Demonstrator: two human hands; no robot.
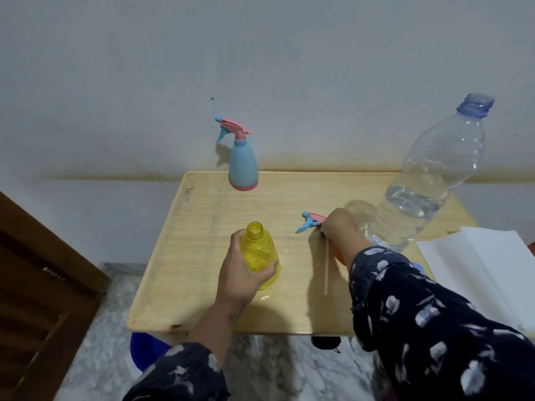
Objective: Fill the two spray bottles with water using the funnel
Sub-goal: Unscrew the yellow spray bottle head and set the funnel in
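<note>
We grip the open yellow bottle [260, 256], upright on the wooden table [202, 215], with our left hand [240, 276] curled round its body. Our right hand [341, 227] holds the detached spray head [311, 220] just right of it. The blue spray bottle [242, 163] stands capped at the far edge.

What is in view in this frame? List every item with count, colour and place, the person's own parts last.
yellow spray bottle: 1, clear yellow, near-centre of table, neck open, held
blue spray bottle: 1, pale blue with pink base and trigger head, far edge of table, upright
trigger head: 1, pink and blue, with dip tube, on table under right hand
water bottle: 1, clear, uncapped, partly full, right side of table
table: 1, light wood
white paper: sheets, white, right edge
left hand: grips yellow spray bottle
right hand: on trigger head; grip unclear
</note>
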